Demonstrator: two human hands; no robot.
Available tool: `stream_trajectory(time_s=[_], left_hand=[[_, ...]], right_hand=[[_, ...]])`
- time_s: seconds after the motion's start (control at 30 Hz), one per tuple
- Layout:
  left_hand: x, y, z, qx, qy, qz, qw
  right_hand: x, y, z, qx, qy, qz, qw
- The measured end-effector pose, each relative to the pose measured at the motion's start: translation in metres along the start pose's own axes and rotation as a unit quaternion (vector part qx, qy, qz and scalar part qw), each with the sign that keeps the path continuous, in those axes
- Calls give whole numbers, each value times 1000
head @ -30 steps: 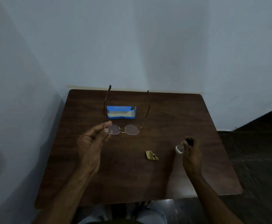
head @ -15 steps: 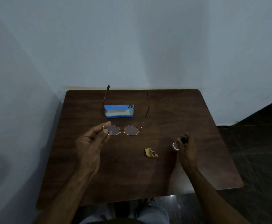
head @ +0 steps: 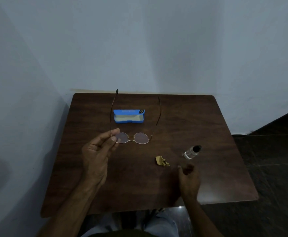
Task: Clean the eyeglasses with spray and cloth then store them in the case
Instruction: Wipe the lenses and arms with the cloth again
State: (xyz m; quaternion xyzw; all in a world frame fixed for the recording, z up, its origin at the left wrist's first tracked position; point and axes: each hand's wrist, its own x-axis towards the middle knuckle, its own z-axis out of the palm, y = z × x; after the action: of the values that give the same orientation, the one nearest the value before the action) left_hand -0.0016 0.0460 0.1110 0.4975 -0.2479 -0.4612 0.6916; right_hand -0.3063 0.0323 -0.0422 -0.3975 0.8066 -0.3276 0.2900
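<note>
The left hand [head: 97, 151] pinched the thin, fragile-looking glasses [head: 133, 138] at the frame's corner, wisely off the lenses; the right hand [head: 189, 178] hovered loose, empty.

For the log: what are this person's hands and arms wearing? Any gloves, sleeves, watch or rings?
The left hand and the right hand are bare, with no gloves. The left forearm and right forearm are uncovered down to the frame's lower edge; no sleeve shows. No watch, bracelet or ring is visible, though the light is dim and the right hand is blurred.
</note>
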Motion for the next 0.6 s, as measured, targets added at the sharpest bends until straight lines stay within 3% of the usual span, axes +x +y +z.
stream_trajectory(time_s=[0.23, 0.37, 0.43, 0.5, 0.57, 0.6], left_hand=[[-7, -2, -6, -7, -2, -10, 1000], [-11, -3, -7, -2, -6, -9, 1000], [-12, -3, -6, -8, -7, -9, 1000], [-12, -1, -6, -10, -6, -6, 1000], [-11, 1, -6, -19, -2, -5, 1000], [-11, 2, -7, -26, 1, -6, 1000]], right_hand=[[-7, -26, 32, -110, -112, -153, 976], [8, -47, 39, -236, -206, -233, 921], [11, -55, 41, -271, -226, -234, 906], [8, -64, 42, -207, -233, -184, 932], [0, -79, 39, -34, -225, -75, 971], [-6, -90, 35, 65, -228, -18, 971]])
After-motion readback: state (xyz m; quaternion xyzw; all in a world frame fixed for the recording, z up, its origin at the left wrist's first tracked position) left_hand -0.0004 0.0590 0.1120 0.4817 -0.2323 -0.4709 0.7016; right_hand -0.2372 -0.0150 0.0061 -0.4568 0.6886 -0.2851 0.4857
